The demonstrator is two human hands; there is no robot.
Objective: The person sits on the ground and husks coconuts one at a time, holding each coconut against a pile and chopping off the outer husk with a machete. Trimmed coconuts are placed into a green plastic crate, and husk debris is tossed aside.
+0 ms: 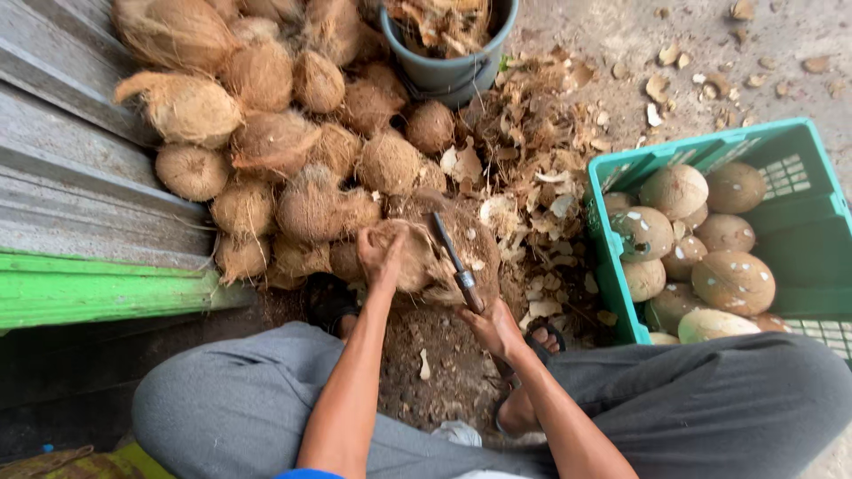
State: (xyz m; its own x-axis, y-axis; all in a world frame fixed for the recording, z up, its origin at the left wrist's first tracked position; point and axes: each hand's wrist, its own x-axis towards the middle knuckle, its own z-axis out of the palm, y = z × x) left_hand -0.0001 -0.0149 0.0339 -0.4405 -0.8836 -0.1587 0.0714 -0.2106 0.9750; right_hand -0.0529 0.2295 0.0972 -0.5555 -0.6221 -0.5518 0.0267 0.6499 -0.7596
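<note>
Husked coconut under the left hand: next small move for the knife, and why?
Probably bring the knife down onto the coconut. The right hand holds the blade raised just beside it, the left hand steadies it from the far side, and brown fibre still covers its shell, unlike the cleaned ones in the green crate.

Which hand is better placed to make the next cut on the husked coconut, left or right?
Right, most likely. The right hand already grips the knife, whose blade lies against the coconut. The left hand is spread on the coconut's husk, holding it steady, so it looks better kept as the brace.
</note>
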